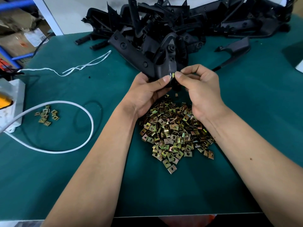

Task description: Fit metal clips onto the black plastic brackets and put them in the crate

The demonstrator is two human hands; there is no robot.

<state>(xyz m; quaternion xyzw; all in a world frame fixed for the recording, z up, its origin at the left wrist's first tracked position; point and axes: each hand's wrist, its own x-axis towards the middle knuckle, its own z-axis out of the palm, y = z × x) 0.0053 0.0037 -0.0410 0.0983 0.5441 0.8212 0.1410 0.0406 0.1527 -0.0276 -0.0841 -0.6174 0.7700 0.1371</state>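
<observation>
Black brackets (pixel 164 27), brassy-gold clips (pixel 173 130) — teal-green mat (pixel 98 185)

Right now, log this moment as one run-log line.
step: fitting clip | left hand: holds black plastic bracket | right hand: pinches brass-coloured metal clip at bracket edge | crate: not in view

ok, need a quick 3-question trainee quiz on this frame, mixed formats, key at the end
1. True or false: the right hand pinches a metal clip against the black bracket that the left hand holds.
2. Multiple choice: the big clip pile lies (A) below the hands, between the forearms; (B) beside the white cable; (C) on top of the bracket heap.
3. Fill in: the small group of clips sits inside the loop of the white ____.

Key: 1 true; 2 A; 3 cable.
</observation>
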